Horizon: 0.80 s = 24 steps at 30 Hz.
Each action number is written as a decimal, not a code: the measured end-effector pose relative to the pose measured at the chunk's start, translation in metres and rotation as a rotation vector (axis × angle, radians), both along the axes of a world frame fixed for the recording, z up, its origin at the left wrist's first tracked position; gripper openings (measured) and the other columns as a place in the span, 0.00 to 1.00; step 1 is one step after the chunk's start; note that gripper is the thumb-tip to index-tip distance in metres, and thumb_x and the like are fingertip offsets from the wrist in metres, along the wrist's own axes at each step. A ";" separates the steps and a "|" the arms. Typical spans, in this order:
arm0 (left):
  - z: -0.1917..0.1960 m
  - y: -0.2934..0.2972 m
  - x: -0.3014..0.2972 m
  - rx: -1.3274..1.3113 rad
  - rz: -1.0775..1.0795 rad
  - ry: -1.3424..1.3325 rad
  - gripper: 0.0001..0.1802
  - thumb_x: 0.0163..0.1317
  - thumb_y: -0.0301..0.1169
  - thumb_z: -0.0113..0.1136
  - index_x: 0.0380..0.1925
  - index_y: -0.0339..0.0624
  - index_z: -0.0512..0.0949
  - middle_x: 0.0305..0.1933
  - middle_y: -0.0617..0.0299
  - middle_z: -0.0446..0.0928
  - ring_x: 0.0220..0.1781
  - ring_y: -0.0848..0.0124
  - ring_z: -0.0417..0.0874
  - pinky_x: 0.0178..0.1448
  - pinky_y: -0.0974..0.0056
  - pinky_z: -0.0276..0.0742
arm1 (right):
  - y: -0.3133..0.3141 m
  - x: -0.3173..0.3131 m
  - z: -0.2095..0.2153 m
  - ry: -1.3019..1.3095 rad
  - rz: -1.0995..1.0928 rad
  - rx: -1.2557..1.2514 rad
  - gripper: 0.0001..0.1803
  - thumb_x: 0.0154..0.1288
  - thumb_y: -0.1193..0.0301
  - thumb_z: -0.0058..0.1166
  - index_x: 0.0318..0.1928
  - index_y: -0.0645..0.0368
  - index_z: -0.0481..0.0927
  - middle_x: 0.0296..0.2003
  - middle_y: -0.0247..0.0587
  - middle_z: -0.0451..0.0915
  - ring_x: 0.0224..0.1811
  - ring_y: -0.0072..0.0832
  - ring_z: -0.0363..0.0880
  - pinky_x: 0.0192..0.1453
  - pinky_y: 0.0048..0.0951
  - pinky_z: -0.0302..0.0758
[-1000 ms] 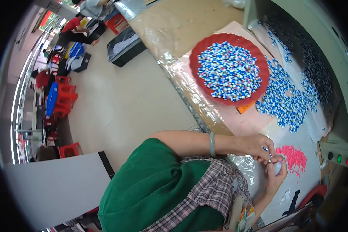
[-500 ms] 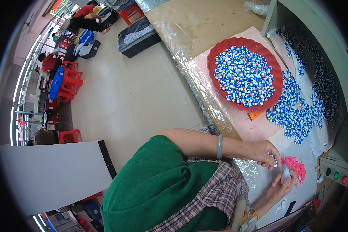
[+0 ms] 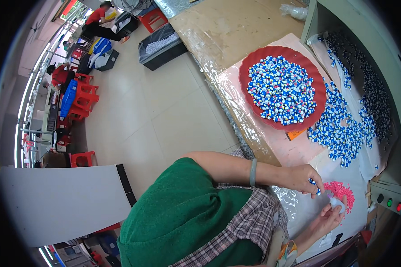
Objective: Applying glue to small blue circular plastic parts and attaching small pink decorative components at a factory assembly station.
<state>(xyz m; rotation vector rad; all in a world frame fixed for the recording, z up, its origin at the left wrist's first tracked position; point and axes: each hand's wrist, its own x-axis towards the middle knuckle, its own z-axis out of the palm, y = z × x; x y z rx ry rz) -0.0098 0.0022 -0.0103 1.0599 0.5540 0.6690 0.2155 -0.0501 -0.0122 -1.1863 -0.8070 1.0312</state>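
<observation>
We are in a small factory or assembly workshop, by every sign in view. Our bench [image 3: 236, 26] is a long board covered with brown card and clear plastic sheeting, and on it sits a wide red tray [image 3: 318, 95] heaped with hundreds of identical small blue-and-white parts, with more of them spread loose [image 3: 343, 133] beside it and a little pile of pink pieces [image 3: 340, 190] near the edge. A pale green machine housing [image 3: 387, 58] with coloured push buttons [image 3: 389, 203] stands at the right. Across the tiled floor [image 3: 165, 115] we see a black crate [image 3: 160, 44] filled with white parts, stacked red plastic stools [image 3: 82, 95], and other workers [image 3: 98, 20] seated at their stations along the windows.
</observation>
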 end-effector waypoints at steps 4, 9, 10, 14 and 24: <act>-0.007 -0.002 0.011 0.141 0.098 0.010 0.14 0.59 0.26 0.55 0.45 0.38 0.81 0.31 0.62 0.83 0.30 0.81 0.78 0.33 0.72 0.74 | -0.001 -0.001 0.008 -0.038 -0.012 -0.002 0.25 0.72 0.60 0.51 0.61 0.65 0.69 0.38 0.39 0.78 0.23 0.12 0.68 0.24 0.10 0.60; -0.003 -0.002 0.014 0.106 0.078 -0.007 0.12 0.59 0.25 0.58 0.44 0.37 0.81 0.32 0.61 0.83 0.32 0.80 0.80 0.36 0.71 0.76 | -0.011 -0.006 0.023 -0.108 -0.142 -0.001 0.26 0.73 0.58 0.47 0.61 0.65 0.69 0.37 0.40 0.79 0.22 0.14 0.68 0.21 0.13 0.60; 0.001 -0.001 0.016 0.135 0.073 -0.007 0.12 0.60 0.25 0.59 0.44 0.37 0.80 0.33 0.61 0.83 0.33 0.80 0.80 0.37 0.71 0.76 | -0.012 -0.003 0.023 -0.146 -0.096 0.042 0.26 0.73 0.58 0.46 0.61 0.66 0.69 0.35 0.40 0.79 0.22 0.15 0.68 0.21 0.13 0.61; 0.004 -0.002 0.003 0.277 0.203 0.099 0.11 0.63 0.24 0.59 0.46 0.37 0.80 0.35 0.63 0.83 0.35 0.80 0.81 0.37 0.72 0.76 | -0.006 -0.024 0.036 -0.217 -0.160 0.027 0.23 0.73 0.61 0.47 0.60 0.65 0.70 0.32 0.38 0.79 0.21 0.16 0.71 0.21 0.16 0.66; 0.021 -0.001 0.004 0.122 0.098 0.156 0.12 0.65 0.21 0.55 0.48 0.35 0.79 0.46 0.60 0.80 0.46 0.75 0.83 0.42 0.76 0.77 | -0.017 -0.025 0.053 -0.612 -0.068 0.256 0.24 0.72 0.63 0.49 0.59 0.69 0.68 0.33 0.48 0.80 0.23 0.23 0.76 0.24 0.20 0.71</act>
